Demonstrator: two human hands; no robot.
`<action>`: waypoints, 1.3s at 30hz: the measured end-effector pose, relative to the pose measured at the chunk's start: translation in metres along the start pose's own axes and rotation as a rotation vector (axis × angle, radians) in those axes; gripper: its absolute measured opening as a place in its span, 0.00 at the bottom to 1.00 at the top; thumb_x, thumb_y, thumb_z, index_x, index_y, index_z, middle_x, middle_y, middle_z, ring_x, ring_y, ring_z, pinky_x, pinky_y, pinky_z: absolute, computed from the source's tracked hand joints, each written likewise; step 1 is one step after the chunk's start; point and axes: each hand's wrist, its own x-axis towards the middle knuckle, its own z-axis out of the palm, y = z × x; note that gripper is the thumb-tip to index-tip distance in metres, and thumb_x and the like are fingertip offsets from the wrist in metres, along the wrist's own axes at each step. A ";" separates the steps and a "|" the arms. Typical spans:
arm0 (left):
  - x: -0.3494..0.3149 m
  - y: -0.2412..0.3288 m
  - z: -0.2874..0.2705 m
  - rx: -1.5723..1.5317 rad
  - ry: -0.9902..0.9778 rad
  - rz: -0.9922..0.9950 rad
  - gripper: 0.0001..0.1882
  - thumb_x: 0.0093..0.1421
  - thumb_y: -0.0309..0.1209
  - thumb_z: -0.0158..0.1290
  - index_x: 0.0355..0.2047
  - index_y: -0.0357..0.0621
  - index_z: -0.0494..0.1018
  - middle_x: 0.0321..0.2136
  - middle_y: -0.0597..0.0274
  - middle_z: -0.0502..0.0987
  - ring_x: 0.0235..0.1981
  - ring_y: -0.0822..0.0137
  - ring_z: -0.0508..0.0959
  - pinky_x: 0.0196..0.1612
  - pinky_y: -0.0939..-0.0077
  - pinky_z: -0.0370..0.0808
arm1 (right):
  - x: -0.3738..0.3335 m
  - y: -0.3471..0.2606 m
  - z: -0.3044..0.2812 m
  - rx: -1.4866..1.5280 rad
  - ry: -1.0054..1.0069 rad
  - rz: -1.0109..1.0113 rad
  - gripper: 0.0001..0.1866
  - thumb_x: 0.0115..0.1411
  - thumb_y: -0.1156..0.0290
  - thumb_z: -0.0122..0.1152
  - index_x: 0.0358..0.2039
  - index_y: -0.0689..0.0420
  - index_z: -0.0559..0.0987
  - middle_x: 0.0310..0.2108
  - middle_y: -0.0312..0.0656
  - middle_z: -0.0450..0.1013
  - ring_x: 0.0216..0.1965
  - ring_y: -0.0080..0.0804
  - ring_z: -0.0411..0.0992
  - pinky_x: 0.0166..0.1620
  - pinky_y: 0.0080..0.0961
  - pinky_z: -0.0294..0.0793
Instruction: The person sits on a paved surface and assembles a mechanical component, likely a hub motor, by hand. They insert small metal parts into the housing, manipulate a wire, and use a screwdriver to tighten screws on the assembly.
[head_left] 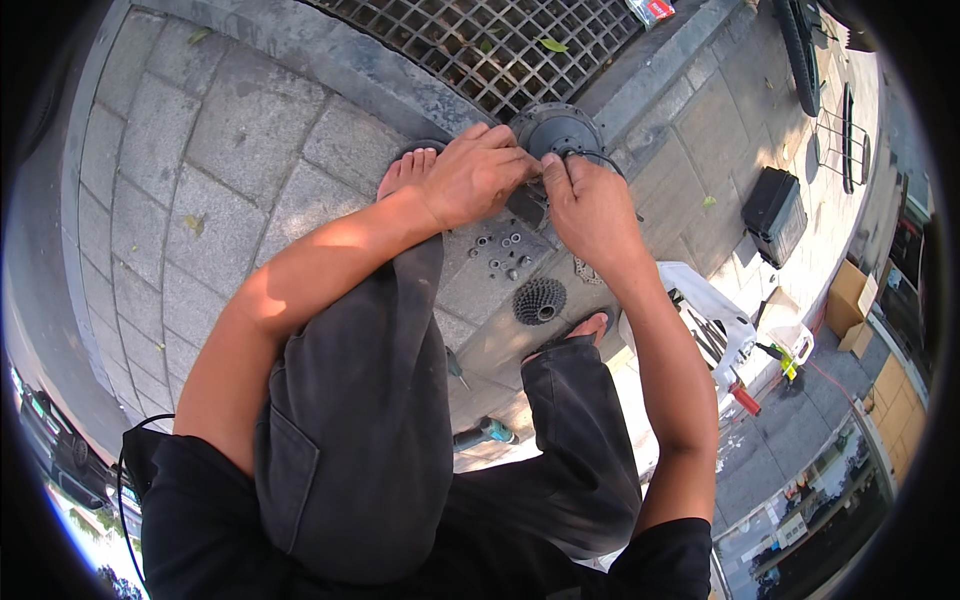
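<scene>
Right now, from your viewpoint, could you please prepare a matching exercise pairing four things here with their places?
1. Dark round metal hub
2. Black toothed sprocket cassette
3. Teal-and-black power drill
4. Black boxy hard case

a. Beside small loose metal parts
b. Well to the right of the bare right hand
c. Close against that hand
d. Nearest the lap, between dark grey trouser legs

Pairs: 1-c, 2-a, 3-d, 4-b

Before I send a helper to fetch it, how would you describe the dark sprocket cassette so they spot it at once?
Find the metal grating, then come back across the paving toward the person's right foot. Just short of that foot lies the sprocket cassette, a dark, round stack of toothed rings, far bigger than the scattered small metal parts beside it.
</scene>
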 end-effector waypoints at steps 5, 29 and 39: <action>0.000 -0.002 -0.001 -0.060 0.023 0.006 0.16 0.54 0.25 0.60 0.44 0.50 0.83 0.37 0.71 0.83 0.43 0.62 0.77 0.47 0.65 0.70 | -0.014 -0.002 -0.006 -0.135 0.112 -0.150 0.20 0.70 0.55 0.61 0.28 0.59 0.79 0.26 0.52 0.78 0.33 0.48 0.81 0.38 0.43 0.80; 0.004 0.003 -0.004 -0.075 -0.050 -0.020 0.16 0.54 0.27 0.62 0.44 0.48 0.84 0.36 0.69 0.82 0.45 0.61 0.76 0.49 0.64 0.72 | -0.012 -0.003 -0.012 -0.362 0.183 -0.420 0.18 0.66 0.55 0.67 0.30 0.57 0.79 0.29 0.45 0.77 0.34 0.48 0.81 0.37 0.40 0.82; 0.001 -0.005 0.004 -0.129 0.019 0.005 0.15 0.55 0.28 0.62 0.44 0.47 0.84 0.36 0.68 0.83 0.43 0.60 0.77 0.48 0.64 0.72 | -0.011 -0.007 -0.009 -0.044 -0.127 -0.019 0.20 0.69 0.55 0.62 0.31 0.61 0.82 0.29 0.50 0.79 0.34 0.54 0.80 0.41 0.45 0.80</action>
